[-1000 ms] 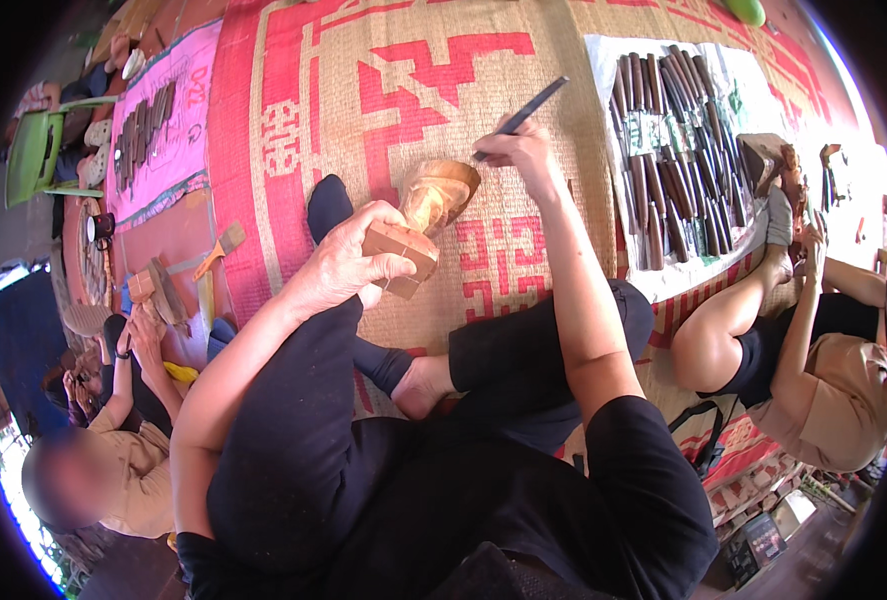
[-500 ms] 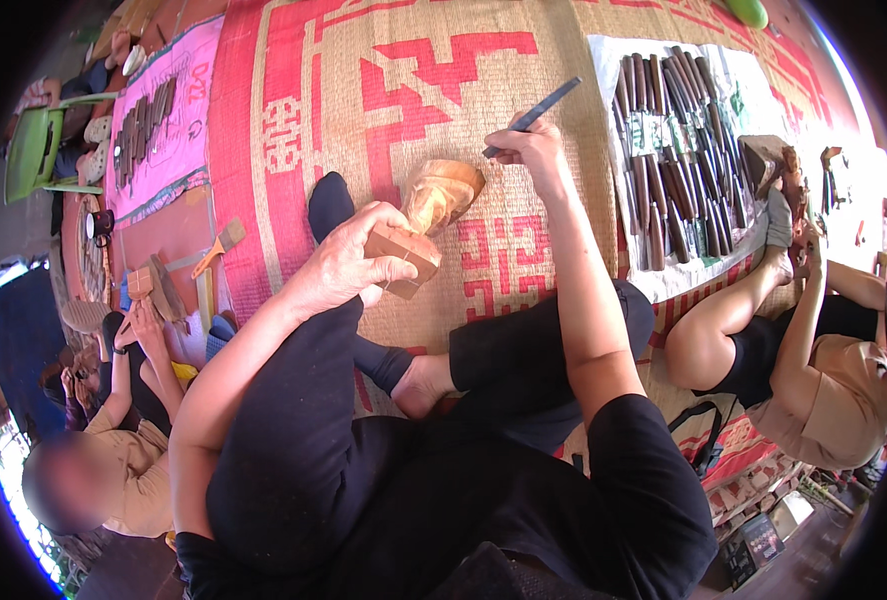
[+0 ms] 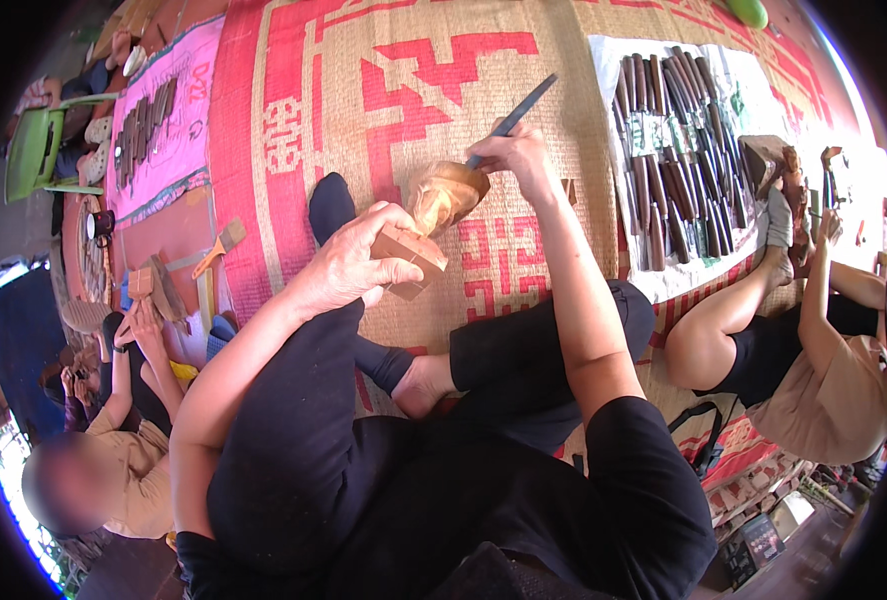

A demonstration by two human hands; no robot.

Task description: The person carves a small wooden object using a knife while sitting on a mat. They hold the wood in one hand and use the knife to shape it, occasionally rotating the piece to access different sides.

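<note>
My left hand (image 3: 338,255) is wrapped round the square block base of a pale wooden carving (image 3: 448,200), resting against my raised knee. The carving's rounded, cut body tilts away from me toward the upper right. In my right hand (image 3: 519,158) is a dark, flat, bar-shaped tool (image 3: 525,107), pinched near its lower end; its long end points up and to the right. That lower end is at the carving's far rim, partly hidden by my fingers, so I cannot tell whether it touches the wood.
Rows of wooden-handled carving tools (image 3: 678,160) lie on a white sheet at right; more tools (image 3: 145,125) lie on a pink cloth at left. A brush (image 3: 220,248) is beside the red-patterned mat (image 3: 343,100). People sit close on both sides, the right one's leg (image 3: 728,325) near the sheet.
My right hand has moved left and slightly down, bringing the bar-shaped tool to the carving's rim at a steeper angle. The carving has shifted slightly right. The person at right has moved a hand.
</note>
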